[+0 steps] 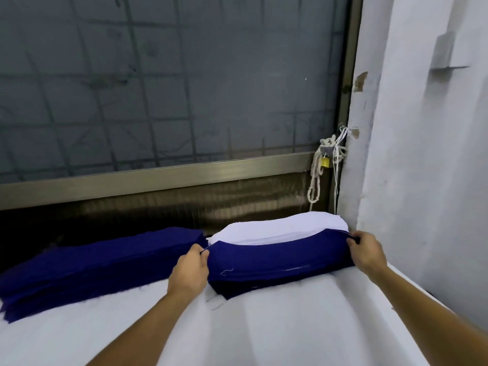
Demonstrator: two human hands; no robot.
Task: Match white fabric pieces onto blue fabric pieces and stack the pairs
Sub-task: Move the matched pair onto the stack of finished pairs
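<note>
A blue fabric piece (280, 256) is stretched between my two hands at the middle right of the table. My left hand (191, 269) pinches its left corner, and my right hand (365, 250) pinches its right corner. The piece drapes over the front of a pile of white fabric pieces (280, 225), whose top shows behind it. More dark blue layers lie under the piece's lower edge. A thick stack of blue fabric pieces (87, 268) lies to the left, close to my left hand.
The work table (264, 326) is covered in white cloth. A window with a metal frame (158, 173) runs along the back. A knotted rope and a brass padlock (325, 161) hang at its right corner. A white wall (422, 154) bounds the right side.
</note>
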